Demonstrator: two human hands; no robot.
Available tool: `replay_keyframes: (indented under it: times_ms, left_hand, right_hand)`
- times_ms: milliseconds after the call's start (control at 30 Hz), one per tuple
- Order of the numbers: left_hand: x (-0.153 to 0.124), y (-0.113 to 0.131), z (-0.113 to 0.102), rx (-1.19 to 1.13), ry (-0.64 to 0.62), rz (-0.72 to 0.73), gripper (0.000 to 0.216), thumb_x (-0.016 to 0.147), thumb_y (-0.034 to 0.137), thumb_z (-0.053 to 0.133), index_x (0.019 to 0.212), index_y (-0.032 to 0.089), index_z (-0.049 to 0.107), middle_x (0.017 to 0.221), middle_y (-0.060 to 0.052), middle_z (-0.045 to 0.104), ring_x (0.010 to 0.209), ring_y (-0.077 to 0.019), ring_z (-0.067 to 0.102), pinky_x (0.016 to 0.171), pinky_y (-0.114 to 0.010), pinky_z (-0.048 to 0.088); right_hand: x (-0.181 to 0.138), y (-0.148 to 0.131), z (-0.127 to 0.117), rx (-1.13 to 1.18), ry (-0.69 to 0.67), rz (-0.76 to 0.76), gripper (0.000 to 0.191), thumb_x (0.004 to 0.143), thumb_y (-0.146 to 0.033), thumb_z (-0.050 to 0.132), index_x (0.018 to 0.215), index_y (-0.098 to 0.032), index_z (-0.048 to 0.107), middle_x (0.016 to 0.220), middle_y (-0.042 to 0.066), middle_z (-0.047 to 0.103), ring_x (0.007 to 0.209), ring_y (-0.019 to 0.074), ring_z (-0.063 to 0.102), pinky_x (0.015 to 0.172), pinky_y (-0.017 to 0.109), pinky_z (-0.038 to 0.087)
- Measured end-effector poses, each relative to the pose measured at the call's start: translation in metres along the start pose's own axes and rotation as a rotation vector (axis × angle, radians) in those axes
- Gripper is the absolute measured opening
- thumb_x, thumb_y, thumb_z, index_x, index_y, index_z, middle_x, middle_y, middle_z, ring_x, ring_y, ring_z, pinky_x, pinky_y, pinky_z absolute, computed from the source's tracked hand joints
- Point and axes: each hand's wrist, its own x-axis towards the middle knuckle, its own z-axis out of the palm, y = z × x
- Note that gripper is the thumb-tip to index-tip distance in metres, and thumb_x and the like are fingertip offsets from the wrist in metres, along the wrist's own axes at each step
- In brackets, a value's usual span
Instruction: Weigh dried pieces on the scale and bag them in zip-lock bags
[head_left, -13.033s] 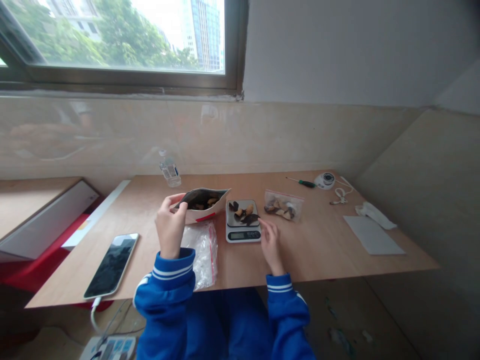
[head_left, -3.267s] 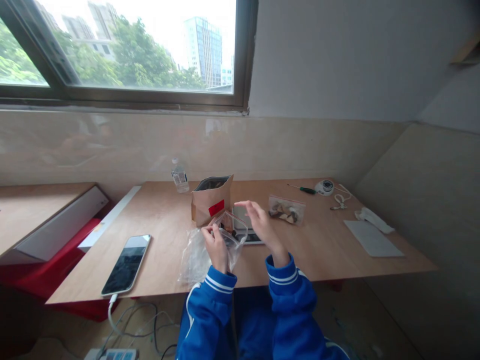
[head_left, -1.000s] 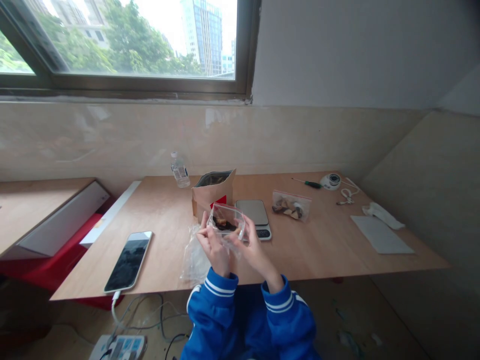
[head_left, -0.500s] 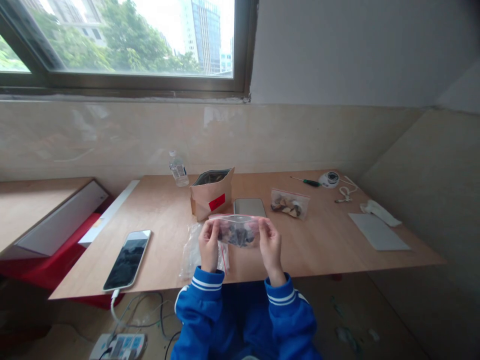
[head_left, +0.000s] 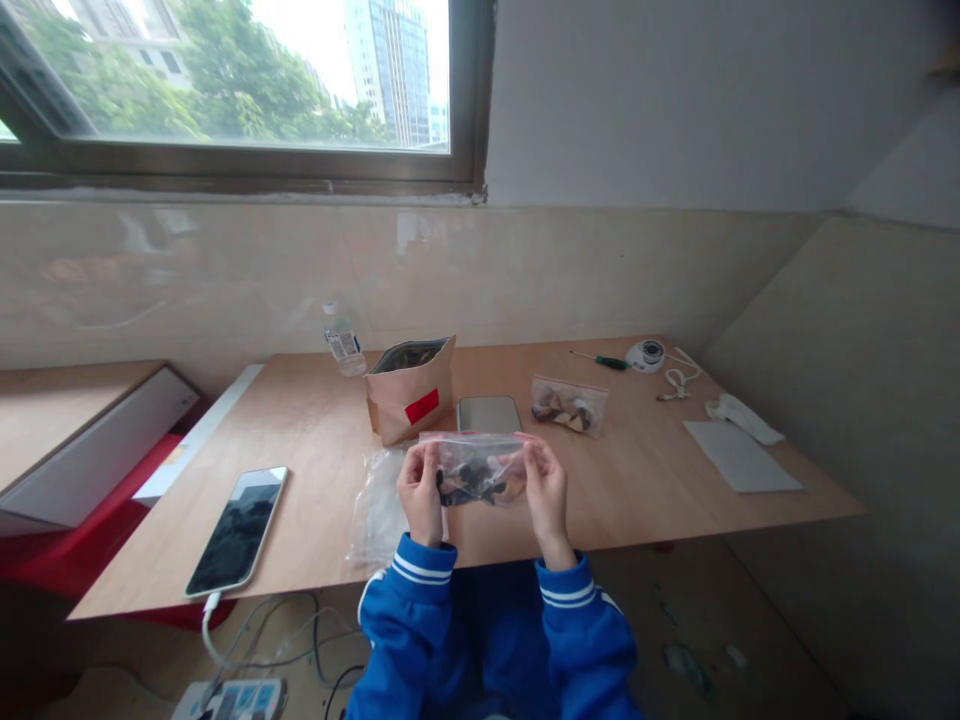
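A clear zip bag with dark and tan pieces inside is stretched between my hands, just above the table's front edge. My left hand pinches its left end. The right end is held between the thumb and fingers of my right hand. Behind it lies a flat silver-grey device, partly covered by the bag. A brown paper pouch with a red label stands behind my left hand, its top gaping. Beneath my left hand are clear plastic bags. Another zip bag of similar pieces rests further back right.
A phone on a white cable lies at the left. Near the wall stand a plastic bottle, a green-handled screwdriver and a white dome camera. A white sheet lies at the right, with a power strip below the table.
The bag's mouth, which gaped slightly, now looks flat and drawn straighter between my hands. The pieces inside have spread out. My view has turned a little to the right.
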Motion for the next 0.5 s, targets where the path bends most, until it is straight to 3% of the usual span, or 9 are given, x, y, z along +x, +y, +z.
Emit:
replay_keyframes:
  times_ms: [233, 500]
  left_hand:
    - [0.003, -0.011, -0.016, -0.036, -0.041, -0.086, 0.029, 0.073, 0.045, 0.067, 0.078, 0.016, 0.064, 0.069, -0.001, 0.066, 0.064, -0.0139, 0.061, 0.061, -0.024, 0.047]
    - [0.002, -0.011, -0.024, -0.058, -0.014, -0.095, 0.030, 0.071, 0.043, 0.069, 0.082, 0.015, 0.067, 0.067, -0.001, 0.067, 0.059, -0.0133, 0.062, 0.054, -0.023, 0.049]
  right_hand:
    - [0.005, 0.016, -0.006, 0.036, 0.095, -0.024, 0.032, 0.076, -0.044, 0.068, 0.089, -0.015, 0.064, 0.077, 0.007, 0.073, 0.073, 0.0199, 0.070, 0.071, 0.033, 0.055]
    - [0.001, 0.011, -0.006, -0.076, 0.186, -0.045, 0.039, 0.080, -0.049, 0.060, 0.096, -0.014, 0.067, 0.075, 0.006, 0.073, 0.066, 0.0192, 0.068, 0.067, 0.031, 0.054]
